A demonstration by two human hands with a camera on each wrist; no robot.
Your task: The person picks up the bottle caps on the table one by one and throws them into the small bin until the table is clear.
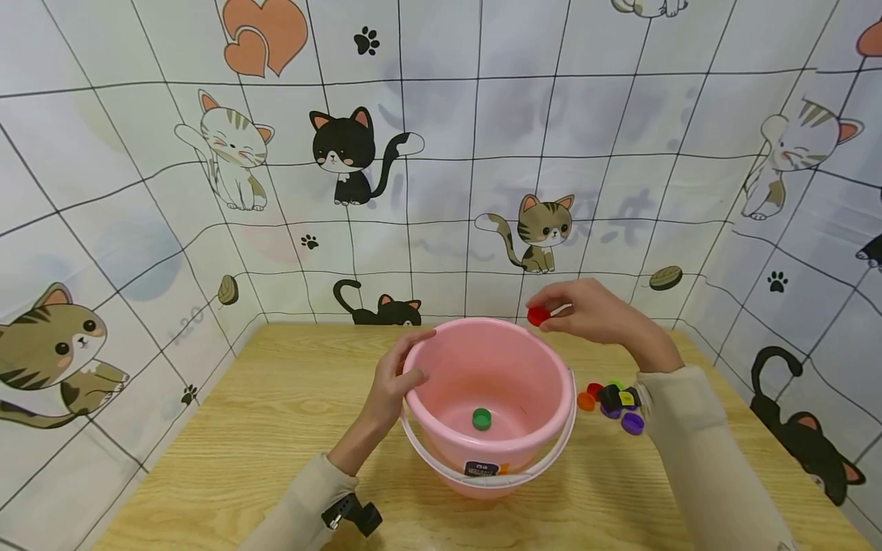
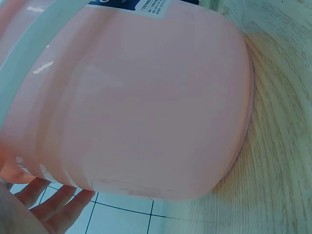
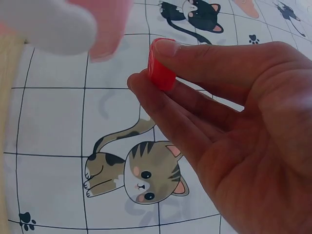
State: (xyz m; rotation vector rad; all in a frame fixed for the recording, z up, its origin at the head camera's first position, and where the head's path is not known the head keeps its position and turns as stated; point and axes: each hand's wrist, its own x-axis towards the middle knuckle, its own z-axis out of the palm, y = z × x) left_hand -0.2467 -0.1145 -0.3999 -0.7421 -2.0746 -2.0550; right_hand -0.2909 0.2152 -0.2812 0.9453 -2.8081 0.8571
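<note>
A pink bucket (image 1: pixel 482 451) stands upright on the wooden table with its white handle (image 1: pixel 492 480) hanging down at the front. My left hand (image 1: pixel 391 386) grips its left rim, thumb over the edge; in the left wrist view the fingers (image 2: pixel 58 204) lie along the outer wall. Between thumb and fingertips my right hand (image 1: pixel 586 310) pinches a red bottle cap (image 1: pixel 538 315), just above and beyond the bucket's far right rim. The right wrist view shows the red cap (image 3: pixel 162 68) held on its side. A green bottle cap (image 1: pixel 481 418) lies on the bucket's bottom.
Right of the bucket, partly behind my right wrist, several loose caps lie on the table (image 1: pixel 276 428), among them an orange cap (image 1: pixel 586 402) and a purple cap (image 1: pixel 632 423). A cat-patterned wall covering (image 1: pixel 441 191) encloses the back and both sides.
</note>
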